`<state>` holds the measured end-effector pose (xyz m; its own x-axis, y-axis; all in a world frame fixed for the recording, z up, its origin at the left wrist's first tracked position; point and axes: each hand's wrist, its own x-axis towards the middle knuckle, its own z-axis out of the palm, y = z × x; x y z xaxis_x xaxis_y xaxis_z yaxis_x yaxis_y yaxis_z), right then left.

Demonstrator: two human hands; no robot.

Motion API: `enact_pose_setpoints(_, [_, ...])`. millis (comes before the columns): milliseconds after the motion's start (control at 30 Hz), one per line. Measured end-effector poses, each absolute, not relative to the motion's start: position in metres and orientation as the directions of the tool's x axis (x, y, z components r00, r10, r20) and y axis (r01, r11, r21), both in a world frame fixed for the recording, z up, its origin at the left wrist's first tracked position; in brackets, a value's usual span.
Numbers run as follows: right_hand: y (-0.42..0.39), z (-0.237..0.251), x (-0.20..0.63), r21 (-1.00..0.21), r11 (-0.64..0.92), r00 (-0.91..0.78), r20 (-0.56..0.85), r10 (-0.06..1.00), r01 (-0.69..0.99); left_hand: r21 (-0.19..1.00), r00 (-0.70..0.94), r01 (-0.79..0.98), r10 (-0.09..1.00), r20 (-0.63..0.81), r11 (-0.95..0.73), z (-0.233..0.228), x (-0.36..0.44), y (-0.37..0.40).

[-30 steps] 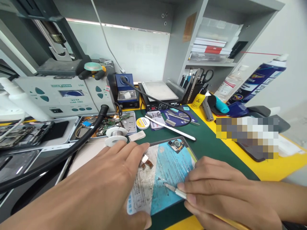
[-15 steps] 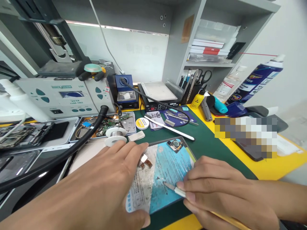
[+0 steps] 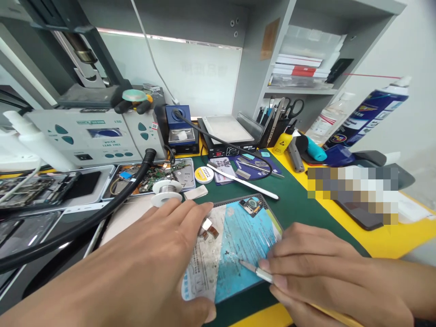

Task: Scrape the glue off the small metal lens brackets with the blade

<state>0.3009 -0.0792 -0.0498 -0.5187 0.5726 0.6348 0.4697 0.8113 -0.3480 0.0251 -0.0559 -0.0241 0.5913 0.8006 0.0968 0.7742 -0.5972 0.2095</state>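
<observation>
My left hand lies flat on a blue and white phone back panel, fingers spread, pressing it to the green mat; its fingertips are near a small metal part with copper flex. My right hand pinches a thin metal blade tool, its tip resting on the dirty blue surface of the panel. A small camera module lies on the panel's far corner.
A solder spool and a tray of circuit boards sit behind my left hand. A thick black hose crosses the left. A rework station, a heating plate, a white stylus, tool holder and spray can stand behind.
The blade tip in my right hand has slid slightly to the right on the panel. My left hand stays pressed in place.
</observation>
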Motion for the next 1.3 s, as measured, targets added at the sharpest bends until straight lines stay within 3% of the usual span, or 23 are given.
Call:
enact_pose_setpoints(133, [-0.079,-0.056,0.301,-0.155,0.847,-0.584,0.661,0.471,0.509,0.212,0.584,0.777,0.804,0.110,-0.593,-0.025,0.026,-0.056])
enact_pose_setpoints(267, [-0.076,-0.057,0.303,-0.089,0.846,-0.599,0.667,0.442,0.525,0.213,0.586,0.776,0.803,0.108,-0.594,-0.029,0.024,-0.057])
enact_pose_setpoints(400, [-0.077,-0.056,0.307,-0.113,0.847,-0.602,0.655,0.456,0.519,0.212,0.585,0.775,0.803,0.117,-0.596,-0.028,0.024,-0.056])
enact_pose_setpoints(600, [-0.078,-0.049,0.304,-0.300,0.875,-0.576,0.663,0.478,0.380,0.236,0.602,0.768,0.797,0.047,-0.595,-0.019,0.027,-0.055])
enact_pose_setpoints(800, [-0.074,-0.044,0.307,-0.234,0.925,-0.664,0.646,0.378,0.299,0.258,0.573,0.786,0.818,0.037,-0.562,-0.020,0.026,-0.054])
enact_pose_setpoints(967, [-0.077,-0.044,0.306,-0.291,0.876,-0.612,0.629,0.479,0.385,0.252,0.582,0.780,0.812,0.042,-0.573,-0.017,0.028,-0.054])
enact_pose_setpoints(1100, [-0.073,-0.041,0.303,-0.230,0.904,-0.665,0.616,0.422,0.361,0.256,0.594,0.770,0.803,0.047,-0.584,-0.015,0.031,-0.053])
enact_pose_setpoints(1300, [-0.074,-0.038,0.301,-0.213,0.900,-0.658,0.622,0.425,0.380,0.282,0.596,0.762,0.801,0.049,-0.584,-0.013,0.033,-0.053])
